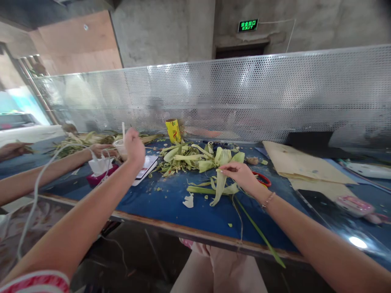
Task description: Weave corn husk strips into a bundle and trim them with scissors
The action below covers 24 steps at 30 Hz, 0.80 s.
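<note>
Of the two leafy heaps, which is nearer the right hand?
The middle heap, in front of the yellow container; the right hand pinches a pale leaf beside it. The other heap lies farther left.

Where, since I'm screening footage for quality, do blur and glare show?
Head view: the left hand looks motion-blurred, the right hand crisper; head view: pale glare patches the perforated panel; head view: a small white glare spot shows at lower right.

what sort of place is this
Probably a shared workroom in some public or commercial building: leaves on a blue table, a perforated divider and a lit exit sign.
</note>
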Each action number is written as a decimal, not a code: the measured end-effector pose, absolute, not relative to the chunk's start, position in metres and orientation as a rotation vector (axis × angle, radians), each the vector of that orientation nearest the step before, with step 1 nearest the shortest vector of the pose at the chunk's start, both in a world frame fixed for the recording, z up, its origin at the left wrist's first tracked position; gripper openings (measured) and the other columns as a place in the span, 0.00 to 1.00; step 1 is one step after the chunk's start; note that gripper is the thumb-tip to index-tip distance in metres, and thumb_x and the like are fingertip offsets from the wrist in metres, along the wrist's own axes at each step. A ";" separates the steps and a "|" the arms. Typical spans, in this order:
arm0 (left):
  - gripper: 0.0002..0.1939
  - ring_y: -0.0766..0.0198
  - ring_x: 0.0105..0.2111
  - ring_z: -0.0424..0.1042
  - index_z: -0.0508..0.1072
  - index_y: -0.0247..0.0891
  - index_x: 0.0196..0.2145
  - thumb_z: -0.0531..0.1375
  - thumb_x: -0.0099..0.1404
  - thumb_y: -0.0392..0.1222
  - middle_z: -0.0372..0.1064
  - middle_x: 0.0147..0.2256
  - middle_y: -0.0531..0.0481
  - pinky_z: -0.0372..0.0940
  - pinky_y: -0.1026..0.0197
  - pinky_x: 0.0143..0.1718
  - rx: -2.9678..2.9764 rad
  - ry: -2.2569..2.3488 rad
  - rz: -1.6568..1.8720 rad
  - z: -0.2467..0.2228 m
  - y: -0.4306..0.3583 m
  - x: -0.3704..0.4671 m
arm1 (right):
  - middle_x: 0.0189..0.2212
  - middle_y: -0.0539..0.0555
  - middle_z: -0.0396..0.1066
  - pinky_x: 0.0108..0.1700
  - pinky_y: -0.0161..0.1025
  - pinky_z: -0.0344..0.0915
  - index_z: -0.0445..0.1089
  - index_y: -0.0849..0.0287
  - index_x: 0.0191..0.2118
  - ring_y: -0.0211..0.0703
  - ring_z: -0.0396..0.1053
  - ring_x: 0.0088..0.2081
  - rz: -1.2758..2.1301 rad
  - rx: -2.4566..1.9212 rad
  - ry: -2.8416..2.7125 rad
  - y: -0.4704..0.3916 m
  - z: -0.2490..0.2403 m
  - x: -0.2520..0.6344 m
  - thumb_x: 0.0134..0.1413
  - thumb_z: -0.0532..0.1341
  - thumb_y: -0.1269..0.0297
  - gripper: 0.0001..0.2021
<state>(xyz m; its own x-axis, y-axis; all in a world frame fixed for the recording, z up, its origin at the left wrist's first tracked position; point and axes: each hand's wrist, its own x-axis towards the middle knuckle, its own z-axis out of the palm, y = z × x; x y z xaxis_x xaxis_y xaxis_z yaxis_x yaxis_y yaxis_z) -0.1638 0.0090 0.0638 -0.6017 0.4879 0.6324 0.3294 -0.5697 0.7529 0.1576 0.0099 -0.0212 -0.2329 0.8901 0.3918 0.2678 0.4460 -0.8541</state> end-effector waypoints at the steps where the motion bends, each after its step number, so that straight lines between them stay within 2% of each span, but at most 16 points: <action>1: 0.07 0.67 0.36 0.68 0.60 0.38 0.34 0.51 0.55 0.30 0.67 0.38 0.49 0.63 0.61 0.39 1.377 1.247 2.280 0.064 0.006 -0.141 | 0.27 0.54 0.73 0.33 0.38 0.64 0.72 0.61 0.27 0.41 0.68 0.29 0.819 -1.005 -1.741 0.010 -0.021 0.158 0.37 0.61 0.60 0.10; 3: 0.08 0.66 0.34 0.71 0.61 0.40 0.39 0.50 0.59 0.36 0.68 0.40 0.48 0.65 0.59 0.38 1.472 1.035 2.080 0.062 0.002 -0.094 | 0.27 0.54 0.73 0.33 0.38 0.64 0.72 0.61 0.28 0.41 0.68 0.29 0.817 -1.022 -1.741 0.011 -0.022 0.158 0.37 0.61 0.60 0.10; 5: 0.09 0.65 0.32 0.72 0.63 0.40 0.38 0.48 0.62 0.43 0.69 0.41 0.48 0.66 0.58 0.37 1.546 0.970 1.950 0.056 0.001 -0.050 | 0.26 0.54 0.72 0.33 0.38 0.64 0.72 0.61 0.28 0.41 0.68 0.29 0.816 -1.031 -1.739 0.013 -0.022 0.158 0.37 0.61 0.61 0.10; 7: 0.11 0.64 0.31 0.73 0.65 0.38 0.36 0.49 0.62 0.46 0.71 0.38 0.47 0.66 0.59 0.37 1.627 0.967 1.772 0.045 0.008 -0.018 | 0.26 0.54 0.72 0.34 0.38 0.65 0.72 0.61 0.29 0.40 0.68 0.29 0.823 -1.019 -1.719 0.014 -0.021 0.159 0.37 0.61 0.61 0.10; 13: 0.10 0.60 0.31 0.72 0.71 0.36 0.28 0.57 0.54 0.45 0.73 0.28 0.46 0.66 0.57 0.37 1.829 1.231 1.470 0.002 0.034 0.000 | 0.25 0.53 0.72 0.34 0.38 0.65 0.71 0.62 0.28 0.39 0.68 0.28 0.804 -1.025 -1.682 0.016 -0.016 0.160 0.37 0.60 0.62 0.10; 17: 0.12 0.61 0.31 0.71 0.71 0.37 0.31 0.57 0.53 0.48 0.72 0.29 0.46 0.66 0.58 0.34 2.000 1.153 1.244 -0.008 0.028 -0.008 | 0.25 0.52 0.71 0.34 0.39 0.65 0.71 0.62 0.29 0.39 0.68 0.28 0.805 -1.038 -1.650 0.020 -0.018 0.161 0.37 0.61 0.61 0.11; 20: 0.13 0.62 0.29 0.70 0.71 0.36 0.32 0.61 0.49 0.46 0.71 0.29 0.47 0.66 0.60 0.32 2.012 1.094 1.147 -0.008 0.022 -0.005 | 0.25 0.52 0.71 0.34 0.38 0.65 0.70 0.62 0.28 0.39 0.68 0.28 0.831 -1.005 -1.613 0.022 -0.020 0.161 0.36 0.62 0.60 0.11; 24: 0.11 0.66 0.24 0.69 0.69 0.35 0.28 0.62 0.48 0.43 0.69 0.23 0.51 0.66 0.61 0.29 1.872 1.001 1.121 -0.008 0.023 0.002 | 0.25 0.52 0.71 0.35 0.38 0.65 0.69 0.62 0.27 0.38 0.68 0.29 0.873 -0.958 -1.608 0.020 -0.019 0.160 0.36 0.63 0.58 0.12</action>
<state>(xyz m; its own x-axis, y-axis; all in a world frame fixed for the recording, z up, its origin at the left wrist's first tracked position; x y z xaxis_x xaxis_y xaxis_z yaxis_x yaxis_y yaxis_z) 0.0015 0.0225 -0.0083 0.3188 0.8802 0.3515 0.2499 -0.4358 0.8646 0.1600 0.0200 -0.0186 -0.1578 0.9046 0.3959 0.1606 0.4191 -0.8936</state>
